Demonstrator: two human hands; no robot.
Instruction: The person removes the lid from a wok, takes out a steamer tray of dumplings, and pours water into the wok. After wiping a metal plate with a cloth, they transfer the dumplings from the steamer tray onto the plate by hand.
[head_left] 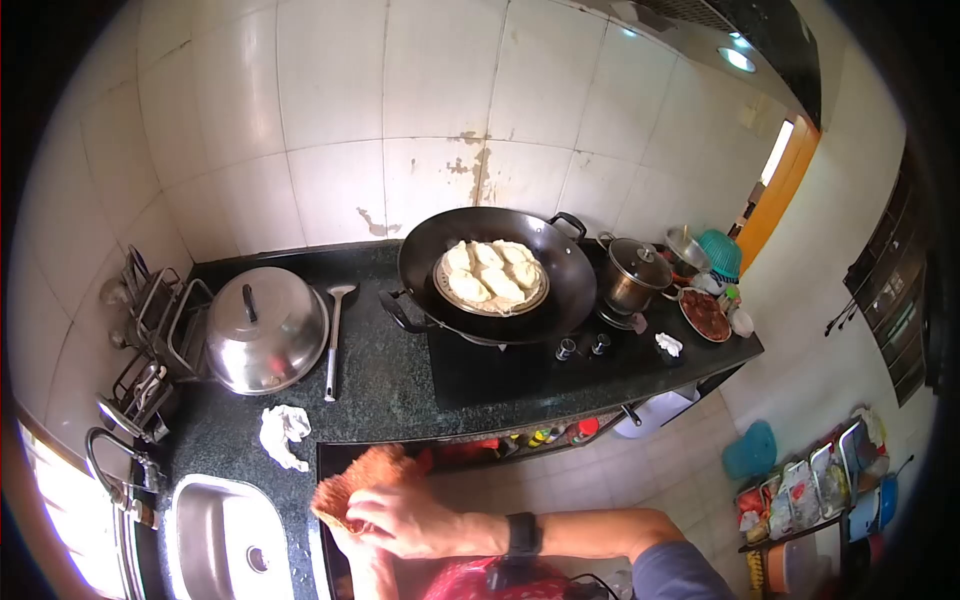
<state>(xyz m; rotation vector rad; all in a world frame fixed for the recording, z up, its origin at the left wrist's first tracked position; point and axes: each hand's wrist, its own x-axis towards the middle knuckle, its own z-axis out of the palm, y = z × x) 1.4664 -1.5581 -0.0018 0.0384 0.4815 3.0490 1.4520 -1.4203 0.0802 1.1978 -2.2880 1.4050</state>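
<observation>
An orange-brown towel (pixel 368 478) is bunched over the counter's front edge, close to the sink. My right hand (pixel 400 515) is closed on its lower part, with a black band around that wrist. From below, my left hand (pixel 358 542) reaches up into the towel. The cloth and my right hand cover its fingers, so their pose is hidden. A crumpled white cloth (pixel 285 436) lies on the counter just behind the towel, apart from both hands.
A black wok (pixel 575 285) on the stove holds a round rack with several pale dough pieces (pixel 490 273). To its left are a domed steel lid (pixel 265 330) and a spatula (pixel 337 345). A lidded pot (pixel 635 270) stands right. The sink (pixel 225 540) is front left.
</observation>
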